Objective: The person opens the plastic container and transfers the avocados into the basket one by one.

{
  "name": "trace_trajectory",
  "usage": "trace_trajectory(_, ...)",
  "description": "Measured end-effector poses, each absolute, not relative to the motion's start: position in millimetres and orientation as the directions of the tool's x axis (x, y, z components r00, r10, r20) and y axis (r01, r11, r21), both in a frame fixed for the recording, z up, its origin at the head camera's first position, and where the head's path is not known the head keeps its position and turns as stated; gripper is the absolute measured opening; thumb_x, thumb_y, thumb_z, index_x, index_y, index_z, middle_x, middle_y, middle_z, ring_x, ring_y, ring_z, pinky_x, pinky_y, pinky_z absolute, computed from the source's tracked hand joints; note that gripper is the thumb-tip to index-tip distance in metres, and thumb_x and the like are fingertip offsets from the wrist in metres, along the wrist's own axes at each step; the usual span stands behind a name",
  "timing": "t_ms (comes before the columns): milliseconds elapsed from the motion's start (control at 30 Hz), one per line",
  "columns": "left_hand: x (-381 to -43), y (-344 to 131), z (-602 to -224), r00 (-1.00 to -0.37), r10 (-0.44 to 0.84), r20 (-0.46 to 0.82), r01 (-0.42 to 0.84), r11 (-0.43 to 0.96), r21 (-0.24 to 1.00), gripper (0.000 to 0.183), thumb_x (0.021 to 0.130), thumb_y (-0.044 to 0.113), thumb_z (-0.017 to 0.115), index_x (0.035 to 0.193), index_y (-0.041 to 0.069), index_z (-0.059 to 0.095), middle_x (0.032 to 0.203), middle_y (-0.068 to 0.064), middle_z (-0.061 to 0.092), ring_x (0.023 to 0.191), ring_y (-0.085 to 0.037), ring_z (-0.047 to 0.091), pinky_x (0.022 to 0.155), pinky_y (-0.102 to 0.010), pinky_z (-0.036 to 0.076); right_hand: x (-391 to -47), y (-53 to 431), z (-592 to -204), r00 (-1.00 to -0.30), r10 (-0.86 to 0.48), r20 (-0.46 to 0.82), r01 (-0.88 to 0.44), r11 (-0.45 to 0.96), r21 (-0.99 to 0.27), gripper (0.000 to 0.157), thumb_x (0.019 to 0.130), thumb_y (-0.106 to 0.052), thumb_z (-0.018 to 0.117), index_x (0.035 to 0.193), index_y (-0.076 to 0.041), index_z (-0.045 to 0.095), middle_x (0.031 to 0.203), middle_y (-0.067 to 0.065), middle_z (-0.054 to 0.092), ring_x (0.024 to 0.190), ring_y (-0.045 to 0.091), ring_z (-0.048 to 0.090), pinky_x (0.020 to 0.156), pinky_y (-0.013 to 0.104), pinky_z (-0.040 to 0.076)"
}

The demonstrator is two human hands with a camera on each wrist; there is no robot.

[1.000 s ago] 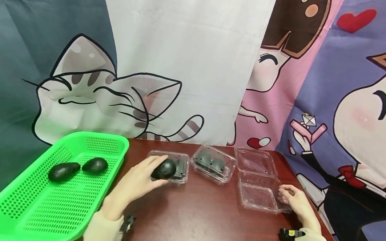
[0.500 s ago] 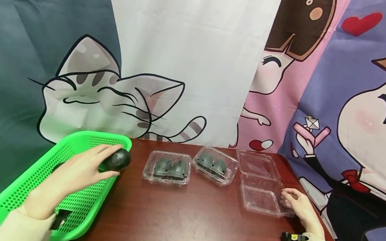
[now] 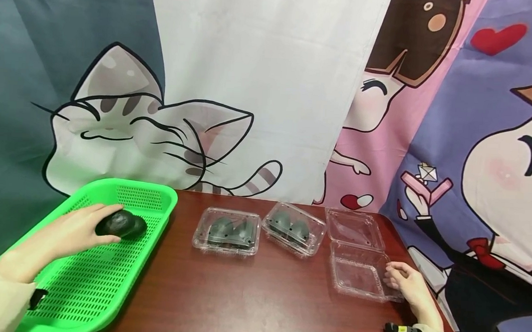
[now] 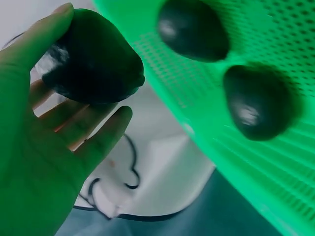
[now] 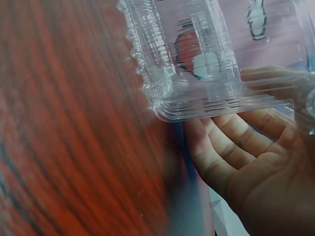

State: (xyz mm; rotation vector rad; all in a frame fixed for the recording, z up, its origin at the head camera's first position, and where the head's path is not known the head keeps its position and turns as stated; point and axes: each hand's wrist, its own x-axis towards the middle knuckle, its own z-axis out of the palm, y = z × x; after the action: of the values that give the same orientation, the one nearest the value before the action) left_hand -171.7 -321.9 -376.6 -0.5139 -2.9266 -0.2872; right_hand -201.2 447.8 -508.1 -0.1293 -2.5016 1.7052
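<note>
My left hand holds a dark avocado over the green basket, with thumb and fingers around its sides. In the left wrist view this avocado sits by the thumb, apart from two more avocados lying in the basket. From the head view only one of those, a dark avocado, shows past the held one. On the right, an open clear plastic clamshell box has its lid folded back. My right hand pinches the right wall of that box, thumb and fingers on either side.
Two closed clear clamshell boxes, a left one and a tilted right one, each hold dark avocados at the back of the brown table. A printed cloth hangs behind the table.
My left hand has carried the avocado leftward from above the left closed box to over the green basket. The right hand has stayed at the open box.
</note>
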Motion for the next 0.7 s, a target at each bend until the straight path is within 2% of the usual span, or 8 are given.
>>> trace_trajectory(67,-173,-329,-383,-0.938,0.318,0.141,0.339,0.926,0.165,0.089,0.074,0.054,0.08,0.134,-0.005,0.052,0.112,-0.026,0.06,0.097,-0.044,0.061,0.071,-0.055,0.049,-201,447,-508,-0.99,0.136,0.042,0.011,0.365,-0.931,0.034,0.1,-0.009,0.053,0.117,0.02,0.049,0.089,0.014,0.068,0.071,0.015,0.068,0.064,0.028,0.056)
trace_trajectory(233,-178,-338,-399,-0.936,0.351,-0.001,0.341,0.91,0.235,0.087,0.073,0.047,0.082,0.132,-0.009,0.052,0.118,-0.032,0.058,0.104,-0.049,0.058,0.076,-0.056,0.048,-202,448,-509,-0.99,0.135,0.035,0.016,0.359,-0.933,0.035,0.1,-0.01,0.054,0.118,0.02,0.049,0.089,0.013,0.068,0.071,0.015,0.068,0.064,0.028,0.056)
trace_trajectory(400,-187,-339,-407,-0.916,0.363,-0.172,0.306,0.908,0.288,0.085,0.075,0.042,0.082,0.132,-0.012,0.049,0.115,-0.031,0.057,0.1,-0.045,0.058,0.074,-0.052,0.049,-203,448,-507,-0.989,0.142,0.039,0.013,0.35,-0.937,0.037,0.099,-0.011,0.058,0.118,0.02,0.049,0.088,0.009,0.069,0.071,0.015,0.068,0.064,0.028,0.056)
trace_trajectory(700,-198,-347,-425,-0.904,0.361,-0.228,0.294,0.914,0.28,0.082,0.076,0.038,0.082,0.131,-0.014,0.049,0.114,-0.036,0.055,0.102,-0.05,0.056,0.074,-0.055,0.049,-202,446,-508,-0.988,0.152,0.014,0.041,0.352,-0.935,0.037,0.099,-0.011,0.057,0.12,0.018,0.049,0.092,0.015,0.068,0.073,0.015,0.068,0.065,0.028,0.056)
